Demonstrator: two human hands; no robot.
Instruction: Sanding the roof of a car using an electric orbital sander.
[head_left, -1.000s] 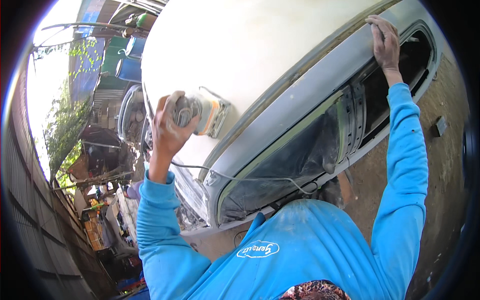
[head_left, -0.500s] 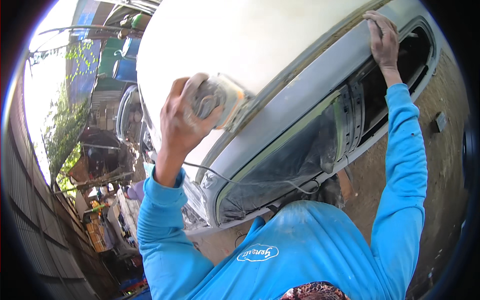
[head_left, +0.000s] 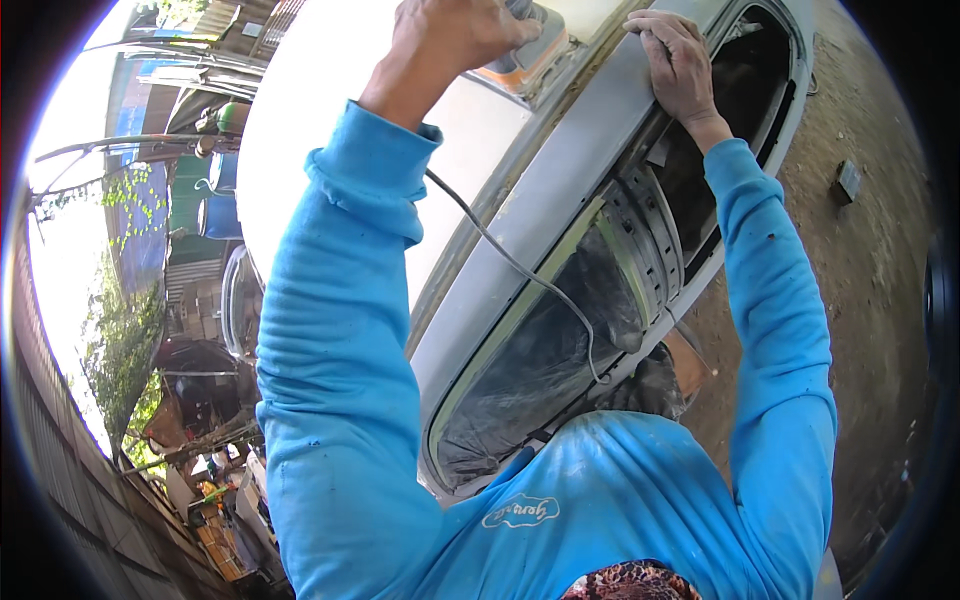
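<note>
- Sheet sander (head_left: 535,55), with a grey top and an orange band, sits at the far edge of view on the white car roof (head_left: 330,80), just left of the groove (head_left: 500,180) by the roof's edge.
- Left hand (head_left: 450,35) has hold of it: the thumb lies along the grey top and the fingers bend around it, though the picture's edge cuts off their far parts, so how tightly they close I cannot tell.
- Right hand (head_left: 680,65) rests on the grey roof rail (head_left: 580,140), right of the sander; its fingers are loosely bent and laid over the metal, partly spread, gripping no tool.
- Black cord (head_left: 515,262) comes out from behind the left forearm, crosses over the rail and runs down across the side window.
- Plastic sheeting (head_left: 540,370), dark and dusty, covers that near window, edged with pale green masking tape (head_left: 622,255).
- Perforated door pillar (head_left: 655,235) stands right of the sheeting, and beyond it lies a dark window opening (head_left: 745,85).
- Small grey block (head_left: 847,181) lies on the dirt ground (head_left: 800,290), well apart to the right.
- Blue drums (head_left: 218,217) stand far left, with a corrugated metal wall (head_left: 60,440) nearer along that side.
</note>
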